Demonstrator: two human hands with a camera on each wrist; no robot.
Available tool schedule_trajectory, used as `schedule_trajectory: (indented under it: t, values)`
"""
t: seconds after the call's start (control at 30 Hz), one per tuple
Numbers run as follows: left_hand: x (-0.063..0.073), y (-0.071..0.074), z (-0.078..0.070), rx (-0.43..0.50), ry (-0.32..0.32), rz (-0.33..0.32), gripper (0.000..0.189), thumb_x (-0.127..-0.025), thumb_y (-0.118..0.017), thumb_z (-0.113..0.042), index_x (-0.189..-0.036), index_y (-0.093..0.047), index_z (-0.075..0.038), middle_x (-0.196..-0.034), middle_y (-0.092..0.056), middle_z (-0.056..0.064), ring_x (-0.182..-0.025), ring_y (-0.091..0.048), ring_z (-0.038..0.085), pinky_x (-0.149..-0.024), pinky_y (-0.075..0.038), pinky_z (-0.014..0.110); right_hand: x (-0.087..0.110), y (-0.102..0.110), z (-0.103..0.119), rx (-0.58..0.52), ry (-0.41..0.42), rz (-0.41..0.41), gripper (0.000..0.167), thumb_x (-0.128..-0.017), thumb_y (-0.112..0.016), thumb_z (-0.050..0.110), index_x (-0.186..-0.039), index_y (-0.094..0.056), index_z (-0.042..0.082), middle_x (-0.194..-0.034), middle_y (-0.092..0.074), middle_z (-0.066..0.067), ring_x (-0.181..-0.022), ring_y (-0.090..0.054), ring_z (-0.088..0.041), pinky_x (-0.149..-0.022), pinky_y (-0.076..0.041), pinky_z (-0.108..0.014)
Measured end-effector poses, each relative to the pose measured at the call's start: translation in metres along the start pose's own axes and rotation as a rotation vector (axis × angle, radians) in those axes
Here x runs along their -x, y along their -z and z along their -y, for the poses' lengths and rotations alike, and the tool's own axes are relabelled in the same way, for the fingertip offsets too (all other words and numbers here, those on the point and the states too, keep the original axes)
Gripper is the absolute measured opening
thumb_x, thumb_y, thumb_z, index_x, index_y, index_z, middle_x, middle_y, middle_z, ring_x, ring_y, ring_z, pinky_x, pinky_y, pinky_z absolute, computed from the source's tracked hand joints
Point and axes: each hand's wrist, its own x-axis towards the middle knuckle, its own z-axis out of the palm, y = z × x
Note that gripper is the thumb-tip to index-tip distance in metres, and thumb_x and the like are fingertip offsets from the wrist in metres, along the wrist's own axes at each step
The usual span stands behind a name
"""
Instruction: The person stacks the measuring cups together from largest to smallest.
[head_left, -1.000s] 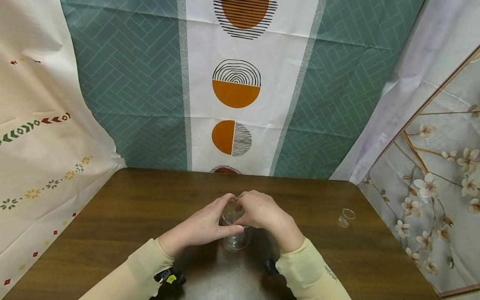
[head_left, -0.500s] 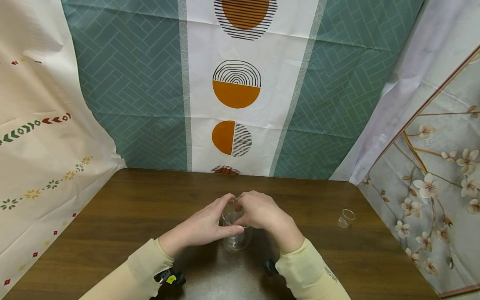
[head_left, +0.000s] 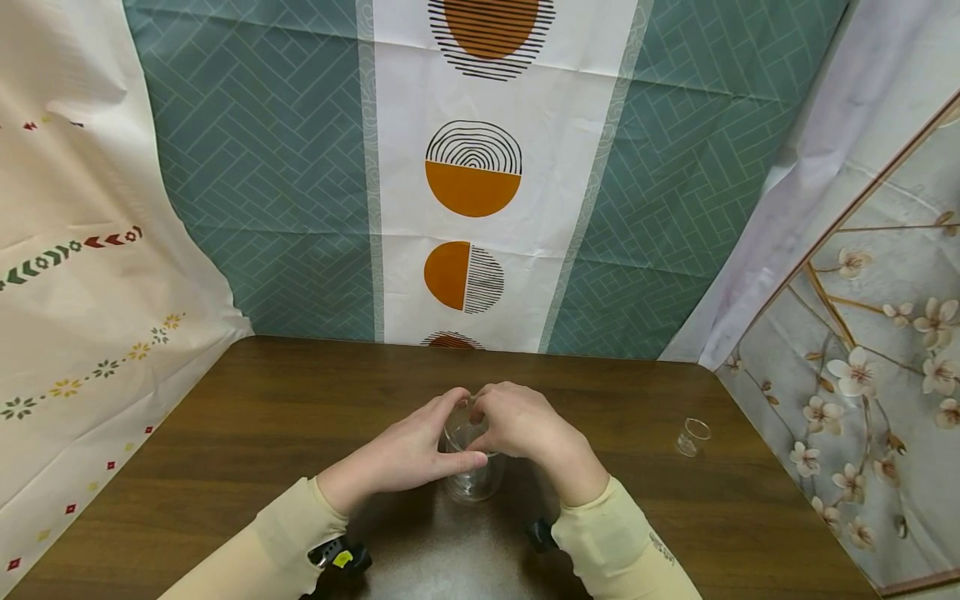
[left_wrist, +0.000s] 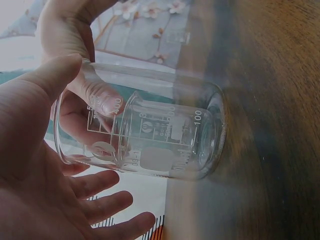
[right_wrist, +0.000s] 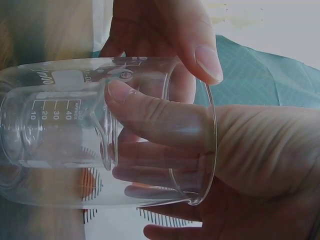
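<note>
A large clear glass beaker [head_left: 471,490] with white graduations stands upright on the table before me. My left hand [head_left: 408,446] holds it near the top, thumb and index finger curved around the rim and the other fingers spread in the left wrist view. A small beaker [right_wrist: 62,132], marked 10 to 40, sits low inside the large one. Reaching down through the large beaker's mouth, my right hand [head_left: 521,421] has its thumb and fingertips right at the small beaker's rim. In the head view both hands hide much of the glass.
Another small glass beaker [head_left: 692,437] stands apart on the right side of the brown wooden table [head_left: 300,383]. Patterned cloths hang behind the table [head_left: 300,208] and along its left and right sides.
</note>
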Motion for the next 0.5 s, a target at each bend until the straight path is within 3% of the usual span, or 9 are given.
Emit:
schedule_trajectory:
  t: [0.5]
  values:
    - [-0.0003, -0.0003, 0.0003, -0.007, -0.003, -0.007, 0.093, -0.095, -0.078, -0.067, -0.164, -0.042, -0.015, -0.158, -0.054, 0.006, -0.136, -0.058, 0.026, -0.106, -0.051, 0.055, 0.0003, -0.0004, -0.0013, -0.01, 0.016, -0.002, 0.034, -0.084, -0.098, 0.038, -0.108, -0.086, 0.017, -0.128, -0.074, 0.003, -0.12, -0.067, -0.025, -0.094, -0.058, -0.045]
